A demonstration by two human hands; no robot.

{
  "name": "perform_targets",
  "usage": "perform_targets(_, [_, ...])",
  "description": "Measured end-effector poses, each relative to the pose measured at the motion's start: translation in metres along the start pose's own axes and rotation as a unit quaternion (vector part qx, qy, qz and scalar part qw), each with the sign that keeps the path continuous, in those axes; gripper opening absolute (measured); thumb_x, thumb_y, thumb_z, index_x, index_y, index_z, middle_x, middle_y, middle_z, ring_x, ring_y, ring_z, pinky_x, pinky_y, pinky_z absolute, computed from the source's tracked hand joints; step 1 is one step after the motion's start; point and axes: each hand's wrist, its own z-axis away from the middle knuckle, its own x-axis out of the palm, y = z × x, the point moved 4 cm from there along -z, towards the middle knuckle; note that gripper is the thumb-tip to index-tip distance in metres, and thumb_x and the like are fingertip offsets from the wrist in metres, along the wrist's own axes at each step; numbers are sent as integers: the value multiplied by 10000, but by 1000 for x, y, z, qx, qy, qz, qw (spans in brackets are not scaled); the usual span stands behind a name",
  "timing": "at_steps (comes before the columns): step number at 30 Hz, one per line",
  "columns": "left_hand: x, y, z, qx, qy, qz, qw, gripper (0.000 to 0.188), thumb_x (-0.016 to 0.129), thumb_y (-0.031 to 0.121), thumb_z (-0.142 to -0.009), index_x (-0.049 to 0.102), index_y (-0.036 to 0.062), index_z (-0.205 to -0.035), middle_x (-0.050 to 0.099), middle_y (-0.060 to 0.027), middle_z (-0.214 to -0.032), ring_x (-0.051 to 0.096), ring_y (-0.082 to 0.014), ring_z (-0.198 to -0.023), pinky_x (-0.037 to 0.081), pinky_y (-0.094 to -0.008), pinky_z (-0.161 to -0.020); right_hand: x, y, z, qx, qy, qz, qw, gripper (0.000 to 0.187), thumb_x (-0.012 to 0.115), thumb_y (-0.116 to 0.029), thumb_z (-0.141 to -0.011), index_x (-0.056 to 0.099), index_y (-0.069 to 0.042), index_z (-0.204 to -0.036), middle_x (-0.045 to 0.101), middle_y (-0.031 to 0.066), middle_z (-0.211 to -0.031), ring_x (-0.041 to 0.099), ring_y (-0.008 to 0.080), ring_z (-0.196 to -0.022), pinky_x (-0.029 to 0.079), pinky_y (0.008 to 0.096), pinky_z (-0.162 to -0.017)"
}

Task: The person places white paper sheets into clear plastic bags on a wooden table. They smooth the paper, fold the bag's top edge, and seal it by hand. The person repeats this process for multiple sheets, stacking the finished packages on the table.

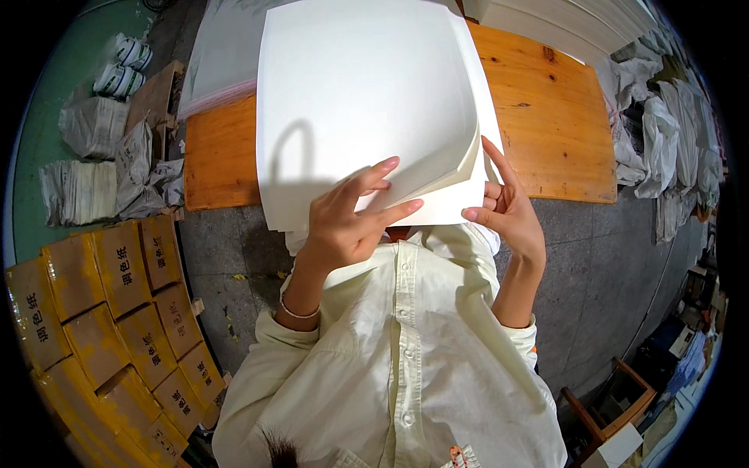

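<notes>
White paper stack (359, 86), upper ctr of frame, lies on wooden bench (554, 117) & reaches past its near edge, approx. over person's lap. Top sheets (466, 165) are bent up along their R side, w/ a curved gap showing above the sheets below, nr lower R corner of stack.

L hand (343, 214), ctr of frame, is at the stack's lower edge: fingers loosely spread, thumb & forefinger apart, nothing seen pinched betw. them. Thin bracelet (300, 314) on that wrist. R hand (515, 218), just R of ctr, has forefinger up against the curled edge; thumb is at lower R corner, other fingers bent in beside the paper edge. Can't tell if R hand grips the corner or only touches it.

Pale shirt (343, 335) fills lower ctr. Taped brown cartons (129, 273) stacked lower L; wrapped bundle (78, 191) above them, mid L; white tubs (125, 66) upper L. Pale plastic bags (663, 140) upper R, next to bench end. Wooden frame (633, 409), poss. a stool, lower R, on grey floor (573, 257).
</notes>
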Motion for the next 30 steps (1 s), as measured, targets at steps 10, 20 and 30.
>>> perform_targets(10, [4, -1, 8, 15, -17, -100, 995, 227, 778, 89, -696, 748, 111, -920, 667, -83, -1019, 660, -175, -771, 581, -269, -633, -7, -10, 10, -230, 253, 214, 915, 639, 633, -53, -870, 316, -28, -1424, 541, 200, -1244, 631, 232, -986, 524, 319, -850])
perform_targets(20, [-4, 23, 0, 56, -23, -111, 992, 482, 628, 40, -759, 653, 271, -1181, 648, 7, -1053, 639, -140, -892, 573, -249, -703, -14, -33, -68, 172, -103, -212, 956, 573, 464, -425, -961, 371, -27, -1363, 485, 134, -1315, 569, 230, -1080, 478, 373, -943])
perform_targets(30, [-46, 26, -7, 5, 5, -63, 998, 555, 718, 182, -766, 544, 75, -1282, 548, -87, -1279, 569, -227, -1120, 492, -364, -912, 14, -42, -106, -104, 28, 130, 986, 462, 599, -42, -876, 440, -14, -1309, 578, 102, -1183, 565, 174, -1036, 464, 295, -884])
